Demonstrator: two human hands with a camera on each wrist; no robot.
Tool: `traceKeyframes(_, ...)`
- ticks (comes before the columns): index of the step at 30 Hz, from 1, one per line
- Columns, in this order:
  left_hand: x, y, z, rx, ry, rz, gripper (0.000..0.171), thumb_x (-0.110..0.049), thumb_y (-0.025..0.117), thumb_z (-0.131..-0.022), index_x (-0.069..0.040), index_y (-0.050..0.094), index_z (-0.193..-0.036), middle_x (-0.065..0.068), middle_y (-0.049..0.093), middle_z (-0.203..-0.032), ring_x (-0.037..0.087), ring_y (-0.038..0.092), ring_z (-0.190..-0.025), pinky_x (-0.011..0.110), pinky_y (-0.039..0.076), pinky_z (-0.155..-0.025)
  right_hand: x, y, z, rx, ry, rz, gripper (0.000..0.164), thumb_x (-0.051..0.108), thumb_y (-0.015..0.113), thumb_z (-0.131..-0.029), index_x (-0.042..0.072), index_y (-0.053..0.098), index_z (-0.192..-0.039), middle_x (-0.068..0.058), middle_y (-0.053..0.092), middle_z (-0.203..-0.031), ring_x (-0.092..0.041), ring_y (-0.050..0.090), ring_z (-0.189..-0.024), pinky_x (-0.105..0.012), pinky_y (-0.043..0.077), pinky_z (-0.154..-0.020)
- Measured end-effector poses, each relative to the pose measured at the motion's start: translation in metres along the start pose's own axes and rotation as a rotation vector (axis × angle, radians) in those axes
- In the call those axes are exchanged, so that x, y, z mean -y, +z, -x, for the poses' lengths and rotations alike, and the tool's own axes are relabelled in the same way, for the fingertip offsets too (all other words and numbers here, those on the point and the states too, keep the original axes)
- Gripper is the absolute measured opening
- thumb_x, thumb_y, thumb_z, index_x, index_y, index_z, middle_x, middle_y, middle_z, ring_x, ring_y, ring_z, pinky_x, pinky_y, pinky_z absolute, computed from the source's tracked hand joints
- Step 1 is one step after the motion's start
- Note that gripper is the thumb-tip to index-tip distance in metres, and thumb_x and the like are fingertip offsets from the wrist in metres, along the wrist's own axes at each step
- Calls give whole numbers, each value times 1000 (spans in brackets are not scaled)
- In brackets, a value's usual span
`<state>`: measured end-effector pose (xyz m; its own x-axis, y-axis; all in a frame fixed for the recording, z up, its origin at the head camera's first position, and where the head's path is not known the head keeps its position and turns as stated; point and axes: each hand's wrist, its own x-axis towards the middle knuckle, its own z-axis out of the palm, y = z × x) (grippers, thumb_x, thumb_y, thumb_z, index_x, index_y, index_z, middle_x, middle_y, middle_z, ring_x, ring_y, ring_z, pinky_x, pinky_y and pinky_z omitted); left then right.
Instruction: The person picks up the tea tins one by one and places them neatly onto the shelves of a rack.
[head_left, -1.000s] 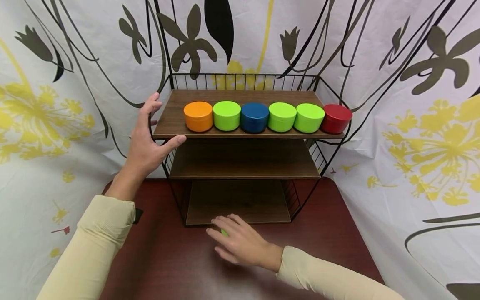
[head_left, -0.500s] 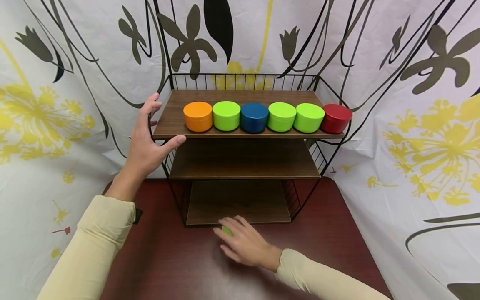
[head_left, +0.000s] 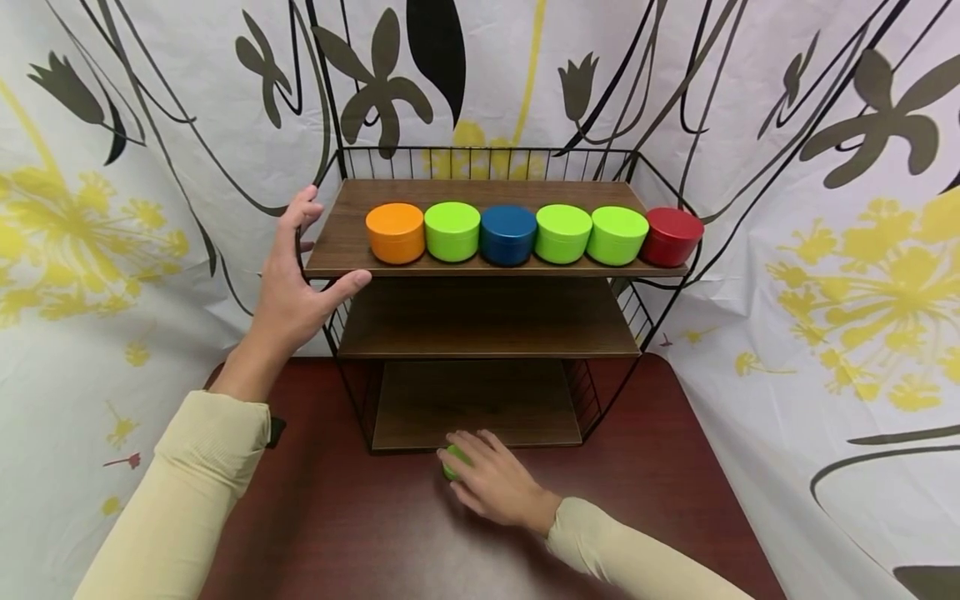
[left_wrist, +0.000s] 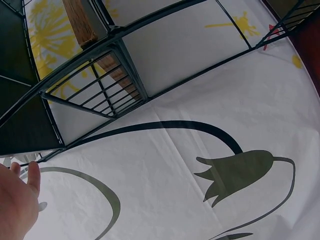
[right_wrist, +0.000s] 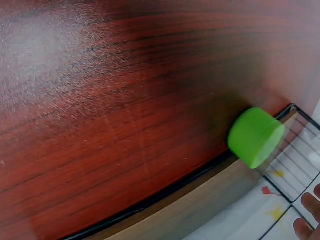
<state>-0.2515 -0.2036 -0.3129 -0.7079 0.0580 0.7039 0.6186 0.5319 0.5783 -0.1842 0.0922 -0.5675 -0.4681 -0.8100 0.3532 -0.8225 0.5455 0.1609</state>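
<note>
My left hand [head_left: 288, 267] grips the left side of the top tier of a black wire rack with brown wooden shelves [head_left: 487, 317]. Its thumb lies along the front edge and its fingers are at the side wire; in the left wrist view, part of the hand [left_wrist: 17, 200] shows beside the frame. On the table, my right hand [head_left: 495, 479] is over a lime green round tin [head_left: 453, 467] just in front of the bottom shelf, fingers extended and partly covering it. The right wrist view has the tin [right_wrist: 255, 137] at the rack's base, with fingertips [right_wrist: 310, 205] apart from it.
Along the top shelf stand an orange tin [head_left: 396, 233], a dark blue tin [head_left: 509, 236], a red tin [head_left: 672, 237] and several lime green tins [head_left: 563, 234]. The rack stands on a dark red wooden table [head_left: 360, 533], with a flower-patterned cloth [head_left: 825, 275] behind and beside it.
My right hand has shifted a little to the right in the head view, and more of the green tin shows beneath its fingers. My left hand has stayed on the rack.
</note>
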Motion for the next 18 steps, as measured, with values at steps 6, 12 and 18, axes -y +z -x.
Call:
traceKeyframes(6,0,-1,1,10,-4,-21,81,-39,80,-82,-15,36,-145,-6,26,-162,14,33,-142,52,35,-104,-4,13,3,9,17,32,55,39,65,-91,16,54,-140,-12,53,-142,-29,54,-128,-50,45,-101)
traceKeyframes(12,-1,-1,1,10,-5,-23,81,-40,80,-82,-16,36,-146,-13,25,-161,14,33,-142,52,35,-105,-4,21,5,47,28,17,52,38,62,-94,17,52,-141,-11,52,-143,-29,52,-129,-50,46,-101)
traceKeyframes(18,0,-1,1,5,-4,-30,81,-41,79,-82,-15,36,-145,-12,25,-161,13,33,-142,51,35,-105,-4,29,5,80,35,37,53,40,57,-97,18,49,-144,-9,50,-147,-27,51,-131,-49,44,-103)
